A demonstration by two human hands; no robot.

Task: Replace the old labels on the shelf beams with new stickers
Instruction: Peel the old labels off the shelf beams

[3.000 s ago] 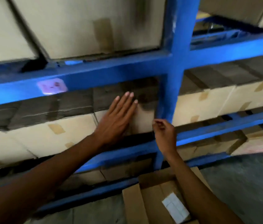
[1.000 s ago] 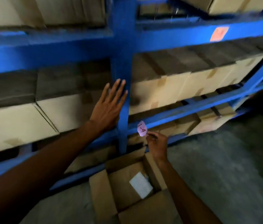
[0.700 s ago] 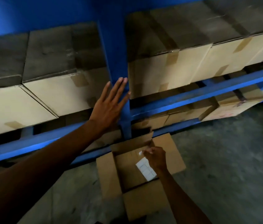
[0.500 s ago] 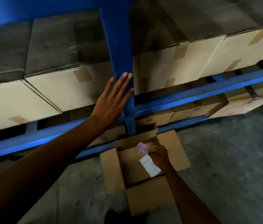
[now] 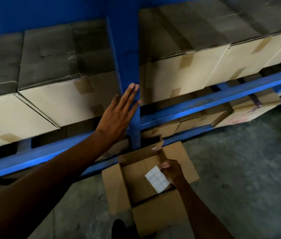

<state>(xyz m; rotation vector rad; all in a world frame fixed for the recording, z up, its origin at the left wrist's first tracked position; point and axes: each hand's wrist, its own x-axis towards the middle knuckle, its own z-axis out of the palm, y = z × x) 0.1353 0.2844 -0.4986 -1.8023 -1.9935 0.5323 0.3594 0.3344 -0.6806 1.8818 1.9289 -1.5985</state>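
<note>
Cardboard box [image 5: 117, 185] at six o'clock keeps the sticker sheet [image 5: 157, 179] handy; right hand [image 5: 171, 172] pinches it, left hand [image 5: 119, 114] braces spread flat on the upright [image 5: 129, 66].

The blue-painted metal shelf upright [image 5: 129, 69] and the long blue metal beams [image 5: 222, 94] have a smooth, slightly glossy coat. The tan corrugated cardboard cartons [image 5: 63, 99] on the shelves look matt, sealed with shiny brown plastic tape. The open brown cardboard box [image 5: 155, 216] near the camera is matt; inside it lies a white paper sticker sheet [image 5: 156, 179]. The grey concrete floor [image 5: 248, 169] looks rough.
</note>
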